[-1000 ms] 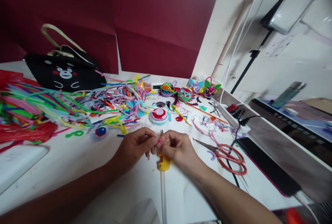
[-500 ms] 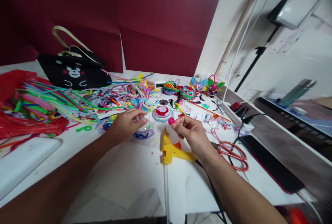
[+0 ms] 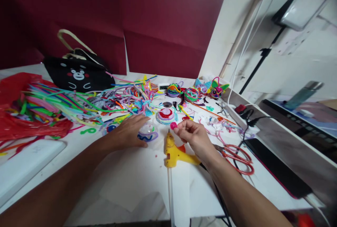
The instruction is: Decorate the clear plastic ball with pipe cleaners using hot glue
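Note:
Between thumb and finger, my right hand (image 3: 193,134) pinches a small pink coil (image 3: 173,125), just above the tip of a yellow hot glue gun (image 3: 172,151). The glue gun lies on the table with a long glue stick (image 3: 170,192) reaching from its back. My left hand (image 3: 131,130) is open, palm down, its fingers beside a clear ball (image 3: 147,131) that has a purple and blue wavy band. Whether the fingers touch the ball I cannot tell. Behind these sits a dome (image 3: 166,115) wound in red, pink and pale blue pipe cleaner.
Pipe cleaners (image 3: 60,102) spill from a red plastic bag (image 3: 15,79) at left, near a black bag (image 3: 79,72) and a white box (image 3: 28,164). Decorated balls (image 3: 191,94) stand at the back. Orange-handled scissors (image 3: 239,158) and a black phone (image 3: 276,167) lie at right.
My left hand has lowered and turned palm down, its fingers spreading beside the clear ball. My right hand keeps the pink coil near the glue gun's tip, almost unmoved.

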{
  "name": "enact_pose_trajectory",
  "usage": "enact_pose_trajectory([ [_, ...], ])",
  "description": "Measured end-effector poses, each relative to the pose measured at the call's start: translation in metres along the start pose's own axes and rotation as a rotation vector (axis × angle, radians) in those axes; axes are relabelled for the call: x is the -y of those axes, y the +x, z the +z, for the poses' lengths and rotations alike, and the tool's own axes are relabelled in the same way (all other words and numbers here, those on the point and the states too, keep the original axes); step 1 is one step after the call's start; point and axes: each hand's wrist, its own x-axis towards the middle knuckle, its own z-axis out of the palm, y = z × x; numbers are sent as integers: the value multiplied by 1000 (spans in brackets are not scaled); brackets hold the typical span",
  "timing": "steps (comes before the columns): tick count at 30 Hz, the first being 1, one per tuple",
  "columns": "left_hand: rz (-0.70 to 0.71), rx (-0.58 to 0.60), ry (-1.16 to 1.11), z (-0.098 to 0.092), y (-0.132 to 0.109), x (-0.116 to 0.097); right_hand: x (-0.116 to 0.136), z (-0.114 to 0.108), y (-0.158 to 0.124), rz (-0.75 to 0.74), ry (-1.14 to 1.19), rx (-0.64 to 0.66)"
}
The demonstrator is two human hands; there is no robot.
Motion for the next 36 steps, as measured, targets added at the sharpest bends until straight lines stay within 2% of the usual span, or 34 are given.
enact_pose_trajectory([
  [9,-38,86,-27,-2,3,1,-5,0,0,15,21,14],
  [16,-11,-7,-3,4,2,3,-8,0,2,-9,29,45],
  [22,2,-83,-9,-10,1,-4,-11,2,3,9,41,49],
  [28,-53,-234,-297,-22,-3,-15,-10,3,2,13,123,76],
  [33,17,-186,-716,-13,-6,-23,-11,2,2,53,219,90],
  [36,32,-178,-778,-7,-7,-31,-14,2,3,95,262,89],
])
